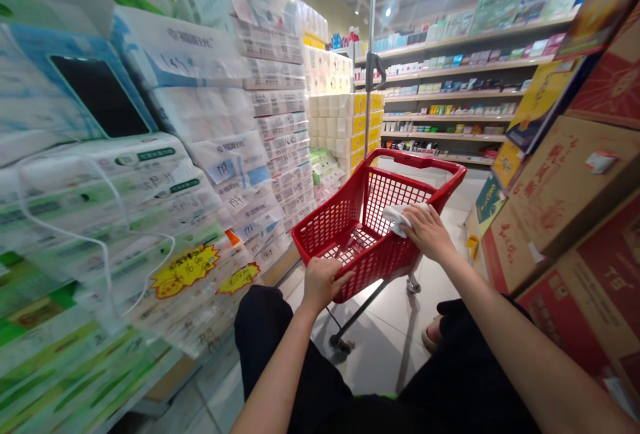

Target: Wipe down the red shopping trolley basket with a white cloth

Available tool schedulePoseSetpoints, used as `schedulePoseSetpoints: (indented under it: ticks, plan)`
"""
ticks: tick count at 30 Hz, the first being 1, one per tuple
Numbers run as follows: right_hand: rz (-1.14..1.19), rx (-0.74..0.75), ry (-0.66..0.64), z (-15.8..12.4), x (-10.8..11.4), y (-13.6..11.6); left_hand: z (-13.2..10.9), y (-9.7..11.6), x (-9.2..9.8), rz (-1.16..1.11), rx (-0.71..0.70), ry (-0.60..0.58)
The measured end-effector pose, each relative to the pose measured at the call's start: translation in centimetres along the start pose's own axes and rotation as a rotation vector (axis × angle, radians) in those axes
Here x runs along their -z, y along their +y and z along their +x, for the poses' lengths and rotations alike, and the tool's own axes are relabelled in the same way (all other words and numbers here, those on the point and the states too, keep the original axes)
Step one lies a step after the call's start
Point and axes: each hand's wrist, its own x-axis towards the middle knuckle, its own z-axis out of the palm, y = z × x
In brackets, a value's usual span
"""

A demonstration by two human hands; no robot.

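A red plastic shopping cart [380, 267] stands in front of me, its lattice basket holding no goods that I can see. My left hand [323, 281] is closed over the basket's near left rim, fingers hooked inside. In my right hand [425, 227] is a white cloth [397, 217], pressed against the top of the basket's right side. Part of the cloth is hidden under the fingers.
Stacked packs of tissue paper [280, 147] line the left, with a dark phone [100, 95] and a white cable [107, 267] on them. Cardboard cartons [585, 181] are piled on the right. Shelves of boxed goods [450, 94] fill the back, behind a metal pole [370, 87].
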Motion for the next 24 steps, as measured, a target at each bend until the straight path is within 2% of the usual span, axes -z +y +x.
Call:
schedulePoseSetpoints:
  ticks: [2, 4, 9, 11, 12, 14, 16, 21, 24]
  plan:
    - [-0.016, -0.088, 0.023, -0.1, -0.4, -1.1, 0.1, 0.0, -0.2, 0.014, 0.003, 0.021]
    - [-0.007, -0.135, 0.033, -0.5, -0.7, -4.1, 0.1, -0.1, -0.4, 0.026, 0.005, 0.040]
    - [0.122, 0.000, -0.032, -2.0, -0.9, -14.2, 0.2, -0.8, -0.7, -0.016, -0.012, 0.044]
    - [0.152, 0.046, -0.043, -2.2, -0.9, -16.4, 0.3, -1.2, -0.8, -0.059, -0.020, 0.050]
    - [0.160, 0.074, -0.049, -2.1, -0.9, -16.7, 0.4, -1.3, -0.8, -0.077, -0.023, 0.051]
    - [0.161, 0.146, -0.072, -1.7, -1.0, -15.7, 0.5, -1.5, -0.8, -0.090, -0.025, 0.040]
    - [0.137, 0.203, -0.102, -1.1, -1.1, -12.8, 0.8, -1.5, -0.8, -0.078, -0.023, 0.018]
    - [-0.020, 0.051, -0.101, 0.4, -0.9, -3.7, 1.4, -0.9, -0.9, -0.037, -0.006, 0.014]
    - [-0.076, -0.025, -0.113, 0.9, -0.8, -1.7, 1.5, -0.7, -1.0, -0.031, -0.011, 0.011]
